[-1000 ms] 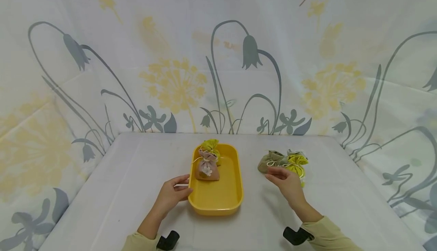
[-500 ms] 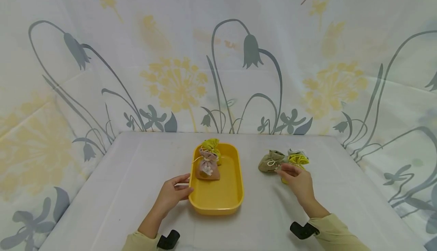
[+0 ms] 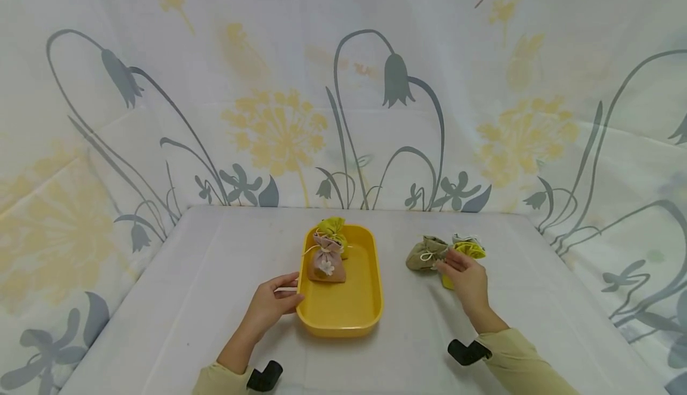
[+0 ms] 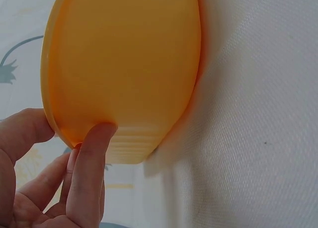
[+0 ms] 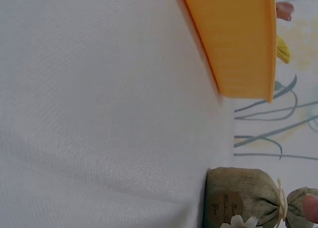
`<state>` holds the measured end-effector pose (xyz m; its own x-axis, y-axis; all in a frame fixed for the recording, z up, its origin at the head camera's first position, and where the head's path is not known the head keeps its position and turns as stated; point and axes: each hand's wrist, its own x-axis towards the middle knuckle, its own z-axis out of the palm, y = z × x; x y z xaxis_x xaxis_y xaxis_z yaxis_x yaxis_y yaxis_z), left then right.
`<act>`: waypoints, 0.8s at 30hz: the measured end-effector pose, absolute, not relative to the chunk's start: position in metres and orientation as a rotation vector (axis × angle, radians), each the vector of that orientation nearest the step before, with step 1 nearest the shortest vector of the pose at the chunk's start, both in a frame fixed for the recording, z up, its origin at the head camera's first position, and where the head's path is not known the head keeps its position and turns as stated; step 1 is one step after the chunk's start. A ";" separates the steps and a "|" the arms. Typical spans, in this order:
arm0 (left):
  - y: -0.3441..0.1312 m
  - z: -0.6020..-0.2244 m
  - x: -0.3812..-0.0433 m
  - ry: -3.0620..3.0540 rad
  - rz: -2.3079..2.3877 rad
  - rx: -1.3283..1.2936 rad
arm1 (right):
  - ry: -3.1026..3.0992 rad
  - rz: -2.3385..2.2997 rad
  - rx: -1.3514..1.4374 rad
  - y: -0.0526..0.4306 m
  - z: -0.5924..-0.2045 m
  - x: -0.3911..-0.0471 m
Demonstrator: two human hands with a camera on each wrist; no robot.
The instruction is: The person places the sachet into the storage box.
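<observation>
A yellow plastic tray stands on the white table; a pink drawstring pouch and a yellow-green drawstring pouch lie in its left part. My left hand touches the tray's left side, thumb against the outer wall and a fingertip by the rim, as the left wrist view shows. On the right, my right hand pinches the gathered top of an olive-brown drawstring pouch. In the right wrist view this pouch shows its cord, label and white flower, with one fingertip at its neck.
Behind my right hand sit a bright yellow pouch, partly covered by the hand, and a greyish-white one farther back. A flower-printed curtain rises at the table's back edge.
My right hand first shifts right, over the yellow pouch, then slightly back left and up to the olive-brown pouch's top. The left hand and the tray stay put.
</observation>
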<state>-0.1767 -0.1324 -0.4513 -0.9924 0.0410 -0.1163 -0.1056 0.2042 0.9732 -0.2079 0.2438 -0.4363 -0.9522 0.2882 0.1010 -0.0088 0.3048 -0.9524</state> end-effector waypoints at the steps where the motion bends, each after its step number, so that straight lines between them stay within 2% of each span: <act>1: -0.132 -0.452 -0.177 2.345 1.910 -0.063 | -2.320 1.694 -0.257 0.242 -0.436 -0.209; 17: -0.132 -0.451 -0.176 2.350 1.920 -0.065 | -2.237 1.740 -0.286 0.230 -0.432 -0.228; 24: -0.132 -0.451 -0.176 2.358 1.908 -0.070 | -2.318 1.617 -0.274 0.229 -0.432 -0.230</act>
